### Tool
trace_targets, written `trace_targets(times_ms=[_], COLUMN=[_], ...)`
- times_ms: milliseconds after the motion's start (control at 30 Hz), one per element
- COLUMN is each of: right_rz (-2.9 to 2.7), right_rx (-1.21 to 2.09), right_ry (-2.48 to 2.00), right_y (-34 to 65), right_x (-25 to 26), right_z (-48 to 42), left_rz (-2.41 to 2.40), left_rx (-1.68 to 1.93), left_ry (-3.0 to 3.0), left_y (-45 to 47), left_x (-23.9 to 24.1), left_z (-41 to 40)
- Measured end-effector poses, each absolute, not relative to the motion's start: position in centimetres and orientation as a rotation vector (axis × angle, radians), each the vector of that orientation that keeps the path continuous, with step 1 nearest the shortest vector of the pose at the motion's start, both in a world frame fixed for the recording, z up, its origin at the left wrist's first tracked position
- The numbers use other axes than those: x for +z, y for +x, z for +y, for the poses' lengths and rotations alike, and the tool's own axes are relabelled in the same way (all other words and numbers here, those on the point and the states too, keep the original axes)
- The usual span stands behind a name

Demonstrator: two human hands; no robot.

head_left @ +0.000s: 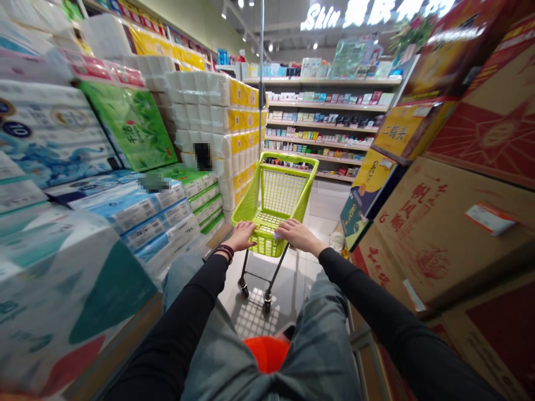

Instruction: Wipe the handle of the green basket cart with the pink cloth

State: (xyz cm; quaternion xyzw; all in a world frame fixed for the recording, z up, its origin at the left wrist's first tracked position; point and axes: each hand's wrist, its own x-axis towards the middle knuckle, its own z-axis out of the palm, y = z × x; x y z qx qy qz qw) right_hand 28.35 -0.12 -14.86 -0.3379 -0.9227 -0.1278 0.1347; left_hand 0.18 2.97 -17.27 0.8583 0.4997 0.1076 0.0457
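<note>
A lime-green plastic shopping cart (288, 192) stands in front of me on dark metal legs with small casters. Its basket is a mesh, and I see no goods in it. My left hand (242, 236), with dark beads at the wrist, curls over the left part of the cart's near edge. On the right part of that same edge rests my right hand (298, 234), fingers bent over it. Both palms face down, and the undersides of the fingers are hidden.
Packs of tissue paper (200, 117) are stacked along the left. Cardboard cartons (451, 223) and gift boxes (371, 178) rise close on the right. Shelves of small boxed goods (326, 117) stand ahead. Something orange (267, 353) shows between my legs. A shoe (336, 241) is beside the boxes.
</note>
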Motion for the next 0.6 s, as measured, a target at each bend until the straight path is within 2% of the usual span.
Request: trace_targets(times_ms=[300,600], right_rz=[-2.396,-2.639], right_rx=[-0.392,-0.441], right_ry=[-1.181,-0.871], right_y=[24.1,30.5], right_x=[-19.2,-15.9], right_z=[-1.4,1.8], left_rz=[1.632,1.575], left_rx=[0.304,0.297], left_ry=[2.604,2.644], left_y=[0.6,0.6], left_x=[-17.0,-16.9], left_z=[4.1,3.9])
